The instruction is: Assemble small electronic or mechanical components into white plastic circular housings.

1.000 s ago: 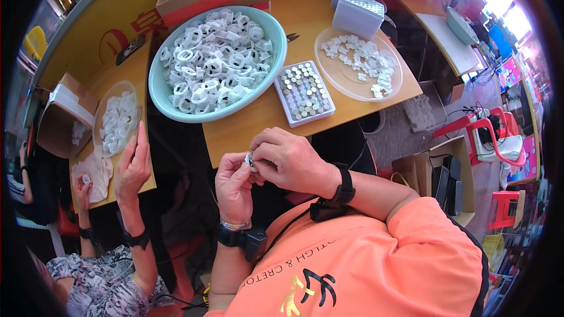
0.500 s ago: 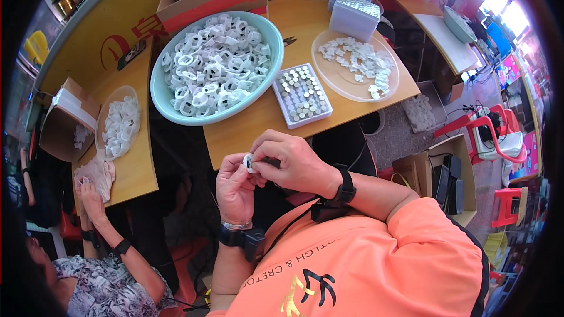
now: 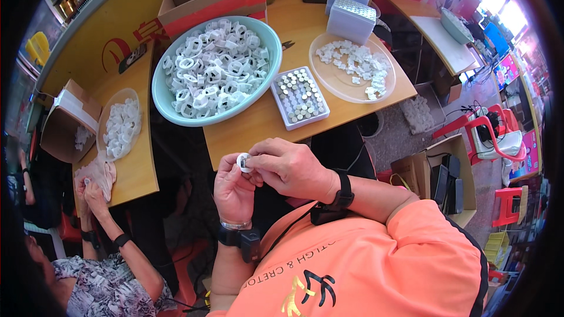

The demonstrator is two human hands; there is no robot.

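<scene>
Just in front of my chest, at the near edge of the wooden table, both hands meet on a small round white plastic ring piece (image 3: 242, 162) with a dark spot in its middle. My left hand (image 3: 234, 192) pinches it by the edge between thumb and fingers. The fingers of my right hand (image 3: 295, 167) are closed against its right side; whether they hold a smaller part there is hidden. Beyond my hands a white tray (image 3: 306, 121) carries rows of small round metal discs. Left of it stands a light-green basin (image 3: 194, 122) heaped with similar white ring pieces.
Small white plastic bits lie on a round translucent plate (image 3: 338, 89) at right. Behind it stand stacked plastic trays (image 3: 351, 22). A red-brown open carton (image 3: 214, 9) sits behind the basin. At left, another person's hands (image 3: 93, 196) work beside a pink cloth (image 3: 100, 173).
My hands have shifted slightly left with the ring piece, whose round face now shows more fully. The other person's hands have moved a little.
</scene>
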